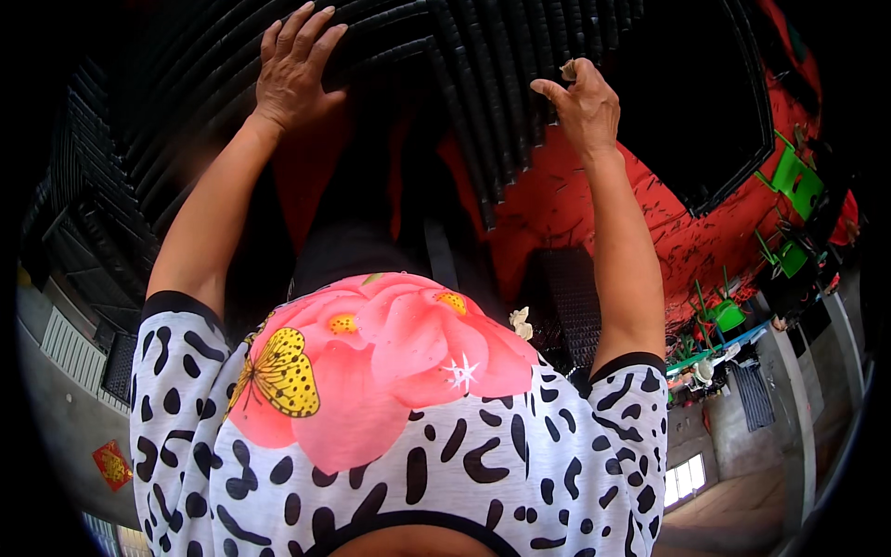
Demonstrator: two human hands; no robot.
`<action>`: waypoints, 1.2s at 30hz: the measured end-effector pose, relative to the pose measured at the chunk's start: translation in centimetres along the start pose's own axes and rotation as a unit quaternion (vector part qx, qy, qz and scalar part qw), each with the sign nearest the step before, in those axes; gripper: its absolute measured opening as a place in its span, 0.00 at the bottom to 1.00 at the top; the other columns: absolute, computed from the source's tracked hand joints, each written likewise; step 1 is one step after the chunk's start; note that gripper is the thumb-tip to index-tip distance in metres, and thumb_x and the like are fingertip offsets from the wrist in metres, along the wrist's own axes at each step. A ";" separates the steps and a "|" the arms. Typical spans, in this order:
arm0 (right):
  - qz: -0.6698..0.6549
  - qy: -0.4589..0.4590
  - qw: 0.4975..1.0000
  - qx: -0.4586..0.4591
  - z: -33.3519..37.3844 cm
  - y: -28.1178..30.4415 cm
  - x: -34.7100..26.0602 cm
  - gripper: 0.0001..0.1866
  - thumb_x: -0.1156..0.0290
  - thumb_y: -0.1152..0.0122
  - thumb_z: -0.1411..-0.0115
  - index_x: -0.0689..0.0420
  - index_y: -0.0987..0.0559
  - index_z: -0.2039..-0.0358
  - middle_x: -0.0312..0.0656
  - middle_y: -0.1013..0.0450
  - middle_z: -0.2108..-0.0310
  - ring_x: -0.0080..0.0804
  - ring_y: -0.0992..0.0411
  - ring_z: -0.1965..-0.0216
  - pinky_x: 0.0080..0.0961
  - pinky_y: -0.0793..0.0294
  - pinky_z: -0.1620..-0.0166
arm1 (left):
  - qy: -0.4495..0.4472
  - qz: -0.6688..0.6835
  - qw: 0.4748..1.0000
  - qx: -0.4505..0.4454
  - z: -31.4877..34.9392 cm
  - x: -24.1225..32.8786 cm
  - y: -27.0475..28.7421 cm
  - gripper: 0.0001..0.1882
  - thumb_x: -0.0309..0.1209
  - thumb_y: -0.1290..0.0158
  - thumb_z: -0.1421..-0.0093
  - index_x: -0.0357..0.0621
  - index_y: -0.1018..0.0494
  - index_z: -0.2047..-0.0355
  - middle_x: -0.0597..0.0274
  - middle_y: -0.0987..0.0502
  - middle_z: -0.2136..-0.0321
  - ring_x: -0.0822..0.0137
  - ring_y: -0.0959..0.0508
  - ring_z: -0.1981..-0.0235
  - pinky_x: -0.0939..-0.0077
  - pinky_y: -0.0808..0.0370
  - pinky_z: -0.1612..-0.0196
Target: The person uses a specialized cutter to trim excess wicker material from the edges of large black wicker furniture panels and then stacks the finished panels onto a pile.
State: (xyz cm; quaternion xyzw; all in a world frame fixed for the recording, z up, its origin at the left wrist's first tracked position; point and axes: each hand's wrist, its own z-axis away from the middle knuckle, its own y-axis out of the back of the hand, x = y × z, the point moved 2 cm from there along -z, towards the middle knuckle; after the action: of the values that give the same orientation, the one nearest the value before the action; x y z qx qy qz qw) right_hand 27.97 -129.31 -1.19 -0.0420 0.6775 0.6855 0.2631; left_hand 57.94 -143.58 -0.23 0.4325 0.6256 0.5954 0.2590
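My left hand [295,76] is at the upper left with its fingers spread, over or on long black ridged strips [213,70]. It shows nothing held. At the upper right, my right hand [592,110] has its thumb held away from its bent fingers. A small pale scrap or wrap [568,70] shows at its fingertips; I cannot tell which. Just left of this hand, more black strips [483,102] run side by side, with stepped ends. Whether the right hand touches them is unclear. Deep shadow hides much of the area between my arms.
A red surface [640,190] strewn with thin black scraps spreads under the strips. A dark, black-edged panel [696,102] lies beyond my right hand. Green plastic chairs [796,181] stand at the far right. Stacked black ridged pieces [88,176] line the left side.
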 end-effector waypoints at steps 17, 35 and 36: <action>-0.025 0.017 1.000 0.008 5.9 -1.2 -3.2 0.20 0.58 0.34 0.60 0.55 0.32 0.72 0.38 0.33 0.75 0.38 0.31 0.72 0.30 0.31 0.72 | 0.010 -0.012 1.000 0.002 -0.1 0.4 0.8 0.43 0.40 0.37 0.77 0.46 0.37 0.55 0.54 0.40 0.50 0.51 0.45 0.44 0.51 0.49 0.45; -0.018 -0.012 0.999 -0.047 6.1 0.2 -4.0 0.16 0.56 0.45 0.49 0.55 0.31 0.69 0.42 0.32 0.71 0.44 0.32 0.69 0.37 0.32 0.71 | 0.023 -0.005 0.998 -0.051 -1.9 0.3 1.5 0.40 0.45 0.37 0.76 0.55 0.37 0.56 0.62 0.39 0.52 0.55 0.45 0.45 0.52 0.49 0.48; 0.003 -0.017 0.996 -0.083 6.9 0.3 -4.5 0.13 0.59 0.45 0.49 0.55 0.31 0.71 0.43 0.33 0.73 0.44 0.32 0.71 0.37 0.33 0.72 | 0.019 0.009 0.996 -0.085 -3.1 0.7 2.2 0.38 0.46 0.38 0.74 0.55 0.36 0.58 0.62 0.38 0.53 0.54 0.44 0.46 0.52 0.48 0.49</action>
State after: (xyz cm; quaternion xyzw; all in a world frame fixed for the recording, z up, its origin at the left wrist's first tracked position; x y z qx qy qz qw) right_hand 33.71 -124.09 1.49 -0.0501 0.6140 0.7407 0.2681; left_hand 55.51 -144.79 2.50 0.4034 0.5733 0.6570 0.2775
